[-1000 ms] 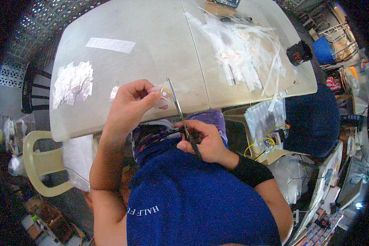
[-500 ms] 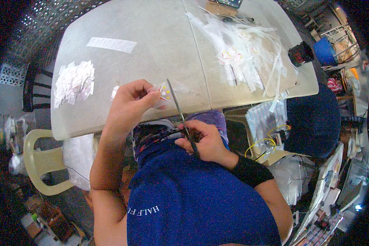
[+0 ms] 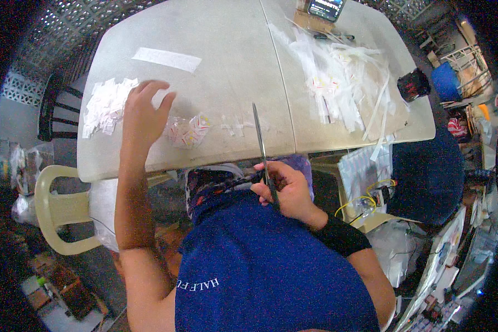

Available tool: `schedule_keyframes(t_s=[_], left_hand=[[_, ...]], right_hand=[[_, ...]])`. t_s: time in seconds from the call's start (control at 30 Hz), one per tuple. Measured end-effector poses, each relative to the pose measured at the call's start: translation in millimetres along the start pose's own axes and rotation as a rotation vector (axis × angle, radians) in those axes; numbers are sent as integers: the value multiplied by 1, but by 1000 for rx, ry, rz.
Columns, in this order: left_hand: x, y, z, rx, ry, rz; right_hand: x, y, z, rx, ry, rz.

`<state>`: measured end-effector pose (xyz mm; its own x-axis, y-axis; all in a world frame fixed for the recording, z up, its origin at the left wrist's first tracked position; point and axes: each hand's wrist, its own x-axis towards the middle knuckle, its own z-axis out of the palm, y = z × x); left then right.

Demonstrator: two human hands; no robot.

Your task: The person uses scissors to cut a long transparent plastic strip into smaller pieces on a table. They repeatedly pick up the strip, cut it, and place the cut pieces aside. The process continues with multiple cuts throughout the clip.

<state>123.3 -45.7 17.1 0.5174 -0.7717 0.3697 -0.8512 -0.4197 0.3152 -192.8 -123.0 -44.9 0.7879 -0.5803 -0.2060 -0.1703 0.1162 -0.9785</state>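
Note:
My right hand (image 3: 289, 190) is closed round the handles of a pair of scissors (image 3: 260, 133), near the front edge of the table. The blades point away from me and look closed together. Over the left side of the table, beside a heap of small white paper pieces (image 3: 104, 108), is my left hand (image 3: 145, 108). Its thumb stands apart from the fingers, and nothing shows between them. Clear plastic pieces with red and yellow marks (image 3: 188, 131) lie just right of that wrist. A few small whitish strips (image 3: 233, 126) lie between these and the scissors.
A white strip (image 3: 167, 59) lies farther back on the table (image 3: 221, 33). At right is a heap of translucent offcut strips (image 3: 343, 72), with a black cup (image 3: 413, 84) beyond it. A phone (image 3: 323, 9) leans at the back. Chairs (image 3: 66, 210) stand close by.
My left hand has let go of the clear piece with red and yellow marks and moved left and away, toward the white heap. My right hand still grips the scissors. The view has shifted slightly.

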Motion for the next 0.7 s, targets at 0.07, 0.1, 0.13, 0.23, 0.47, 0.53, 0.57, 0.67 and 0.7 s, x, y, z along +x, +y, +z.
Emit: schedule_keyframes(t_s=[0.07,0.1,0.13,0.23,0.47,0.53,0.57,0.67,0.7], left_hand=[[24,-11,17,-18,33,97],[33,-15,25,-31,49,96],[41,-17,32,-42,49,89],[58,-20,53,34,17,17],[79,-40,54,-197,54,-15],[79,-41,49,-276,17,-50],[74,-40,49,-196,-17,8],[53,-34,55,115,-78,94],[54,-36,55,76,-120,18]], right_hand=[[-2,-1,2,6,-1,-17],[-3,-1,2,21,-3,-10],[-4,-2,2,41,-8,9],[-5,-3,1,-2,8,17],[-8,-2,-3,42,70,42],[-6,-2,-5,24,82,20],[-6,-2,-5,43,79,49],[-5,-3,-7,28,44,56],[-4,-3,-6,25,41,23]])
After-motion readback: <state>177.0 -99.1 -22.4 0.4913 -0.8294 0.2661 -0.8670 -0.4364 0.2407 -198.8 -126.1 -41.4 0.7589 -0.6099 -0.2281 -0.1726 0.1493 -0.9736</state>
